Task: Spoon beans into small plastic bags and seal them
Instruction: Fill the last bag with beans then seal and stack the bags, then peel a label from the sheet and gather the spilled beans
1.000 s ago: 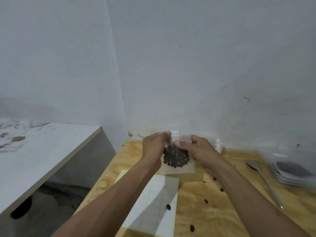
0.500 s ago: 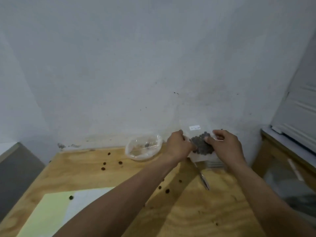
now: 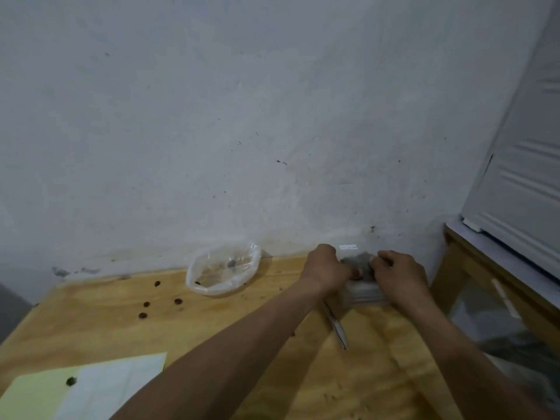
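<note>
1. A grey-white plastered wall [image 3: 242,131] fills the upper part of the view, speckled with small dark marks.
2. The plywood bench [image 3: 100,322] runs along the foot of that wall.
3. A pale yellow and white sheet of paper [image 3: 91,386] lies at the near left corner of the bench, with one loose bean on it.
4. A clear plastic bowl [image 3: 222,272] sits against the wall, left of the hands, nearly emptied.
5. The left hand [image 3: 325,268] and the right hand [image 3: 398,275] are close together at the back right of the bench, each with fingers curled, pinching one side of the same bag.
6. The small plastic bag of beans [image 3: 356,262] is held between them, just above a stack of filled bags [image 3: 362,294] on the bench; motion blur hides its seal.
7. A metal spoon [image 3: 336,327] lies on the bench under the left wrist.
8. Loose beans [image 3: 178,301] are scattered left of the bowl.
</note>
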### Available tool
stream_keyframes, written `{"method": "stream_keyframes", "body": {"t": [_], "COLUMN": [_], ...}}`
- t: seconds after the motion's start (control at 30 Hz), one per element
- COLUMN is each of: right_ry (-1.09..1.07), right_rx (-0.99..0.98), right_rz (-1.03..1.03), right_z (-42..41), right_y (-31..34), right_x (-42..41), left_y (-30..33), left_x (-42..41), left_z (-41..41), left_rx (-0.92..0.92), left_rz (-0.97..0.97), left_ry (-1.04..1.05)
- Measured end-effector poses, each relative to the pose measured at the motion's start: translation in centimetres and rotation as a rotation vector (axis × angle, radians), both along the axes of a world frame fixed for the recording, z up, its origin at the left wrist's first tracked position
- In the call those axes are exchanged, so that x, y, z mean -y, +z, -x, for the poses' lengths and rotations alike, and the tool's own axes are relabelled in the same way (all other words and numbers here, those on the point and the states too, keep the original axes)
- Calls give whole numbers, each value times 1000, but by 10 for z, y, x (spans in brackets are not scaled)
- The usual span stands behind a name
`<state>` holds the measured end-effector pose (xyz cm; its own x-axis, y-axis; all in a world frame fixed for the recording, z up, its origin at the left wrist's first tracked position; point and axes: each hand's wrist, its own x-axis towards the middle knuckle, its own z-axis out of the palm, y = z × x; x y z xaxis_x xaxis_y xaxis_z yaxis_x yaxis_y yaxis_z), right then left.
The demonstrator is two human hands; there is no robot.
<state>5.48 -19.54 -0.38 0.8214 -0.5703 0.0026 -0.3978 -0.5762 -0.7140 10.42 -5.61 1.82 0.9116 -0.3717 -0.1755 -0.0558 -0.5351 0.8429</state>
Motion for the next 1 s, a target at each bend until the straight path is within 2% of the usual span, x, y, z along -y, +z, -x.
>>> {"method": "stream_keyframes", "body": {"t": [0.2, 0.53, 0.77, 1.0], "right_ry": [1, -7, 37, 300], "right_rx": [-4, 46, 233, 399], "right_rz": [25, 63, 210, 217], "right_z": [1, 6, -7, -20], "right_y": [0, 11, 25, 40], "right_x": [-1, -9, -46, -147], "left_y": [-5, 3, 18, 22], "left_x": [-3, -28, -92, -214], "left_z": [-3, 1, -4, -6], "left_rx": [-14, 84, 270, 532], "left_rz": [40, 101, 89, 28], "left_ry": [2, 28, 107, 300]}}
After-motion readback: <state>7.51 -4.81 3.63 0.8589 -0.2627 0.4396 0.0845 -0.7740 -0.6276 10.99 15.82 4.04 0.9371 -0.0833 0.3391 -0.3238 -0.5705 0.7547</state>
